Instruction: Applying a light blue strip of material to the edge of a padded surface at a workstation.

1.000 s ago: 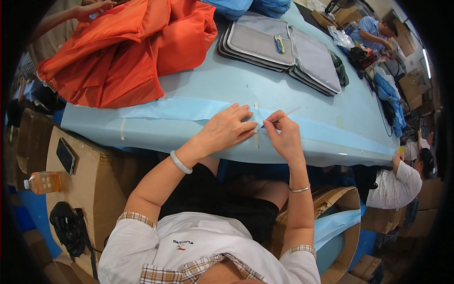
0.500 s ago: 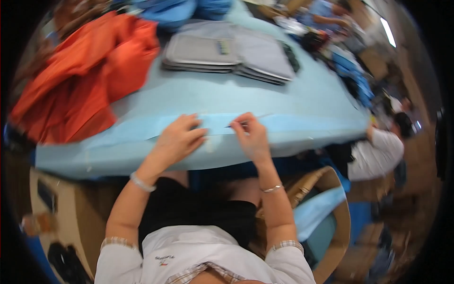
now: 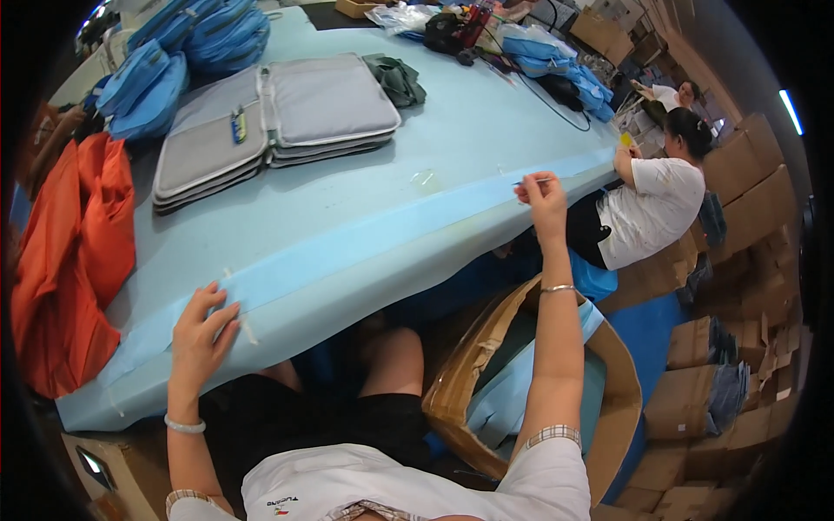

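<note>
A long light-blue strip (image 3: pixel 373 223) runs along the near edge of the pale blue covered table (image 3: pixel 339 178). My left hand (image 3: pixel 200 334) lies on the strip's left part at the edge, fingers stretched out, with nothing seen in it. Farther right, my right hand (image 3: pixel 546 208) is just above the strip's right part. Between its pinched fingertips is a slim pointed tool (image 3: pixel 519 182), dark at the tip; its exact kind is too small to make out. Whitish tape pieces (image 3: pixel 249 330) stick to the cloth beside my left hand.
Orange fabric (image 3: pixel 74 269) hangs over the table's left side. Stacked grey padded panels (image 3: pixel 334 104) and blue bags (image 3: pixel 217 35) lie farther back. An open carton (image 3: pixel 621 399) with blue pieces stands by my right knee. A co-worker (image 3: pixel 660 204) sits at the right; cartons (image 3: pixel 756 208) are piled behind.
My hands have moved far apart, the left toward the left end of the strip, the right toward its right end with the tool still pinched. The view has turned to the right.
</note>
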Motion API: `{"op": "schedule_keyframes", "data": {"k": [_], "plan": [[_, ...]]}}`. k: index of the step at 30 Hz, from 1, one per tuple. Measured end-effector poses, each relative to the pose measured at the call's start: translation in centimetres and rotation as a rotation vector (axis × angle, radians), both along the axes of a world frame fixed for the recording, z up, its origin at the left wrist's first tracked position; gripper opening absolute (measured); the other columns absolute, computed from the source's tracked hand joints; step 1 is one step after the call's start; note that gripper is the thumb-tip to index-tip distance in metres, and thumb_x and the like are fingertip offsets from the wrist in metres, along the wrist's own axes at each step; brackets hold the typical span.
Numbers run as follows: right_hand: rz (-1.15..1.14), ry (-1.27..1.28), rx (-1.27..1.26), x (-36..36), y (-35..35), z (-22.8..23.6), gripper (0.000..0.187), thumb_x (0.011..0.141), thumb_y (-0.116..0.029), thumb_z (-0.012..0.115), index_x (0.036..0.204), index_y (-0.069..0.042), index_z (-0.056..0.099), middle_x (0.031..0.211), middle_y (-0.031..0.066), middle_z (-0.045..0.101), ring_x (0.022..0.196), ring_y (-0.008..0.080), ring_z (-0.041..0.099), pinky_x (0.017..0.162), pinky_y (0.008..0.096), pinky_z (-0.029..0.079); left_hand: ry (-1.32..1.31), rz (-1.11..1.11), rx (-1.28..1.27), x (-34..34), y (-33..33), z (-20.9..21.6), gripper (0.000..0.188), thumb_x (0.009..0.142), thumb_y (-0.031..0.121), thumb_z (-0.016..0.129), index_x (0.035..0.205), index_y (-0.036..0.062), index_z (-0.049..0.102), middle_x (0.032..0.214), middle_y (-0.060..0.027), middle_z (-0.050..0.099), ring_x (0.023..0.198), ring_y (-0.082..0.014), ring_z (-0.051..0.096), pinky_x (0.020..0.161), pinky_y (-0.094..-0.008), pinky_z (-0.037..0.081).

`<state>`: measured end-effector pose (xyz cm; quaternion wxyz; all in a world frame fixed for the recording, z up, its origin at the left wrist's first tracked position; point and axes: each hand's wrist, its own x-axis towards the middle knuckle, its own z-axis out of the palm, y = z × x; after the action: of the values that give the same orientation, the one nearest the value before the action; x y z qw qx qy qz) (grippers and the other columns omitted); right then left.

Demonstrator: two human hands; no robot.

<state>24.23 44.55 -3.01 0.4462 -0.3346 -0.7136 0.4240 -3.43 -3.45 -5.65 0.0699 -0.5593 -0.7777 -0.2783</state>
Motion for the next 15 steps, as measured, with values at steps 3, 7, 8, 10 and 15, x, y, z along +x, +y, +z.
{"op": "schedule_keyframes", "data": {"k": [3, 7, 8, 10, 15], "plan": [[-0.015, 0.001, -0.008, 0.6, 4.6, -0.6, 0.012, 0.093, -0.010, 0.060, 0.094, 0.000, 0.055, 0.081, 0.0092, 0.066, 0.074, 0.0149, 0.068, 0.064, 0.0242, 0.054, -0.026, 0.040, -0.049, 0.0, -0.7, 0.0, 0.023, 0.075, 0.003, 0.071, 0.097, 0.0051, 0.068, 0.109, -0.0149, 0.060, 0.114, -0.0356, 0.057, 0.101, -0.0468, 0.044], [0.009, -0.025, -0.017, 0.8, 8.6, -2.3, 0.013, 0.093, -0.011, 0.060, 0.094, 0.000, 0.055, 0.081, 0.0097, 0.066, 0.074, 0.0157, 0.069, 0.065, 0.0246, 0.055, -0.026, 0.066, -0.119, -0.1, -0.6, -0.2, 0.026, 0.072, 0.000, 0.070, 0.097, 0.0044, 0.068, 0.113, -0.0156, 0.060, 0.118, -0.0373, 0.054, 0.102, -0.0467, 0.043], [0.028, -0.038, -0.025, 0.7, 9.2, -2.7, 0.013, 0.093, -0.012, 0.060, 0.094, 0.000, 0.055, 0.081, 0.0097, 0.066, 0.074, 0.0158, 0.069, 0.065, 0.0247, 0.055, -0.017, 0.071, -0.144, -0.1, -0.5, -0.1, 0.027, 0.071, 0.000, 0.070, 0.098, 0.0044, 0.067, 0.113, -0.0156, 0.059, 0.118, -0.0374, 0.054, 0.102, -0.0467, 0.043], [0.053, -0.038, -0.051, 0.3, 10.2, -3.4, 0.013, 0.093, -0.012, 0.060, 0.095, 0.001, 0.055, 0.081, 0.0097, 0.066, 0.074, 0.0159, 0.069, 0.065, 0.0246, 0.055, 0.004, 0.063, -0.172, -0.1, -0.4, 0.4, 0.028, 0.070, -0.001, 0.070, 0.098, 0.0046, 0.067, 0.112, -0.0158, 0.059, 0.117, -0.0374, 0.055, 0.101, -0.0462, 0.044], [0.075, -0.057, -0.059, 0.0, 11.0, -4.7, 0.014, 0.093, -0.011, 0.060, 0.095, 0.002, 0.056, 0.081, 0.0100, 0.066, 0.074, 0.0160, 0.069, 0.066, 0.0244, 0.055, -0.016, 0.056, -0.228, -0.2, 0.3, 2.0, 0.025, 0.069, -0.001, 0.069, 0.092, 0.0046, 0.066, 0.108, -0.0143, 0.060, 0.111, -0.0361, 0.057, 0.090, -0.0438, 0.048]]}}
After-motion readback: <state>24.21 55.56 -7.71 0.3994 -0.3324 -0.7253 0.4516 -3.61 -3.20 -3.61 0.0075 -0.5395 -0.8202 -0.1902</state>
